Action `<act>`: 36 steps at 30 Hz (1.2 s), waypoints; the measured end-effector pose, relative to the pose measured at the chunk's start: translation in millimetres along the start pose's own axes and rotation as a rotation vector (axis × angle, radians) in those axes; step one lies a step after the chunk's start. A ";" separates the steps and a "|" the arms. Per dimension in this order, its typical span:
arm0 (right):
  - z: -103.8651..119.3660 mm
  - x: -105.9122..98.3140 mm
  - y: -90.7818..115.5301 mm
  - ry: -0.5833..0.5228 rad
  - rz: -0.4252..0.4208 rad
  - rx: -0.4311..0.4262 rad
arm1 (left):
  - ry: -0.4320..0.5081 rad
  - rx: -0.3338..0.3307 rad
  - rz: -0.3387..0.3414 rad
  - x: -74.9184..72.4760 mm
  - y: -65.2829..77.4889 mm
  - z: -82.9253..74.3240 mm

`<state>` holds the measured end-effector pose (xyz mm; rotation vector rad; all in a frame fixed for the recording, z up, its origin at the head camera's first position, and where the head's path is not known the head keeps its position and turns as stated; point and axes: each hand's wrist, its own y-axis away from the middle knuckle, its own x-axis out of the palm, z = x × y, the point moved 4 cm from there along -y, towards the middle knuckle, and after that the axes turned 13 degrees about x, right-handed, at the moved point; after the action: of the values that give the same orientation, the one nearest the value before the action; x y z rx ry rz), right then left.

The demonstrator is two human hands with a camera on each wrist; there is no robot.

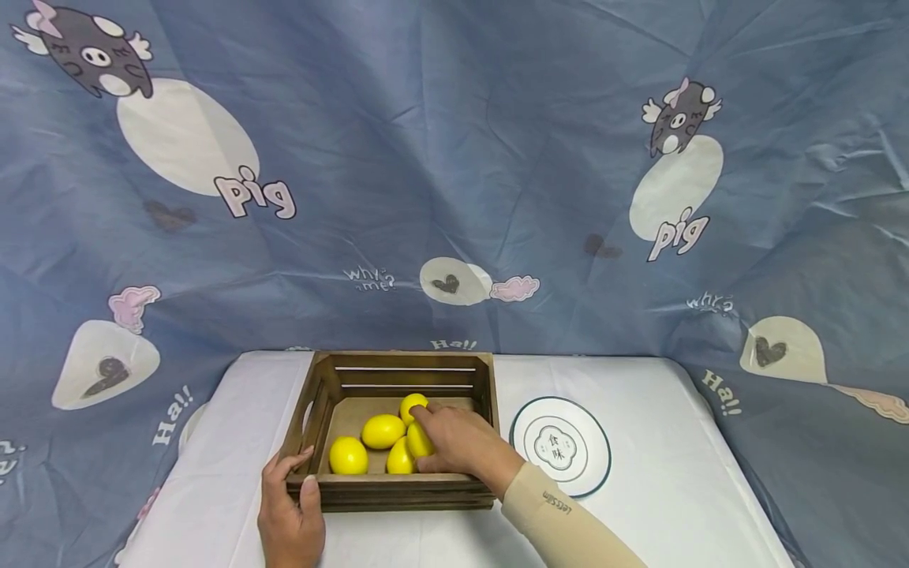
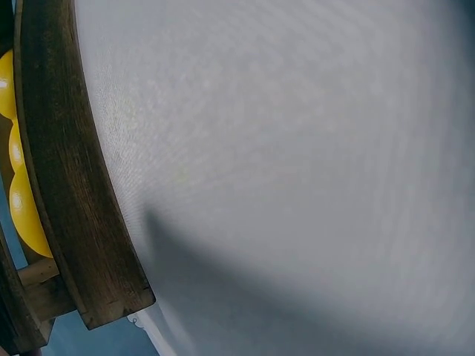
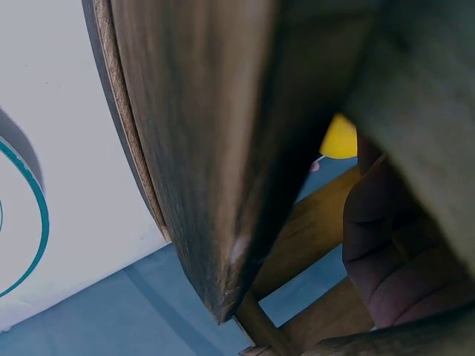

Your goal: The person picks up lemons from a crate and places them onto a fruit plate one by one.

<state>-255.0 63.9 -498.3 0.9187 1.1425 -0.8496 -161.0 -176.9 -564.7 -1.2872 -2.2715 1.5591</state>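
Note:
A brown wooden crate [image 1: 408, 495] holds several yellow lemons [image 1: 383, 432]. At its front left corner my left hand [image 1: 291, 513] grips the crate, thumb against the front board and fingers over the side. My right hand [image 1: 461, 442] reaches in over the front right part, thumb and fingers round a lemon [image 1: 420, 440] that lies against its neighbours. Part of that lemon is hidden by the hand. The right wrist view has the curled fingers [image 3: 386, 245] inside the crate, past its dark wooden wall [image 3: 200, 133].
Just right of the crate lies a white plate [image 1: 596, 450] with a dark green rim and printed characters. Both rest on a table with a white cloth [image 1: 675, 489]. Behind hangs a blue pig-print curtain [image 1: 454, 158], close to the crate's back.

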 end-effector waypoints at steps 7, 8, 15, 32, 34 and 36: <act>2.1 -1.0 0.2 -0.006 -0.012 -0.020 | 0.016 0.024 -0.015 -1.3 0.1 1.8; 2.2 -1.0 0.0 -0.006 -0.012 -0.021 | 0.016 0.024 -0.013 -1.5 0.2 2.0; 4.6 -1.0 -0.1 -0.007 -0.016 -0.026 | 0.003 0.012 0.001 -3.6 0.9 2.8; 0.5 -9.7 1.0 -0.110 -0.077 -0.078 | -0.005 -0.012 0.030 -2.0 1.1 2.0; -0.8 -11.4 2.3 -0.131 -0.098 -0.083 | -0.002 -0.011 0.029 -1.6 1.5 1.7; -2.1 -13.5 4.3 -0.163 -0.119 -0.085 | -0.001 -0.009 0.031 -1.4 1.9 1.5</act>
<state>-254.7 68.7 -484.9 0.7043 1.0905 -0.9476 -159.8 -178.7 -566.4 -1.3299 -2.2724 1.5619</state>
